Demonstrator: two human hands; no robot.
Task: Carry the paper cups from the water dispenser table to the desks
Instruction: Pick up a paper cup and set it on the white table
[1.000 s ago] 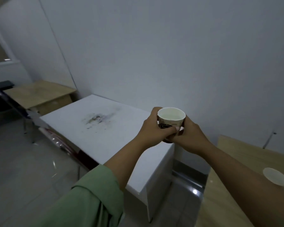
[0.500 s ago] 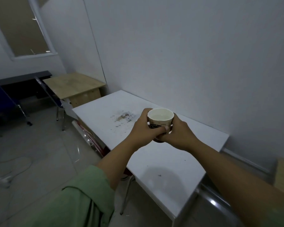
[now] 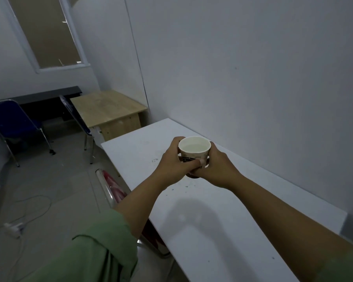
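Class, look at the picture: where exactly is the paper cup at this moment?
In the head view the paper cup sits near the centre, upright, clasped between the left hand and right hand, above the white desk by the wall.

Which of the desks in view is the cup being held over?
The white desk along the wall: the paper cup hangs above it. The wooden desk stands farther back.

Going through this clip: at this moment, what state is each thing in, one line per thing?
Paper cup: upright, holding liquid, held above the white table.
Left hand: closed on the cup's side.
Right hand: closed on the cup's other side.
White table: bare, with small specks.
Wooden desk: top bare.
Blue chair: unfolded, unoccupied.
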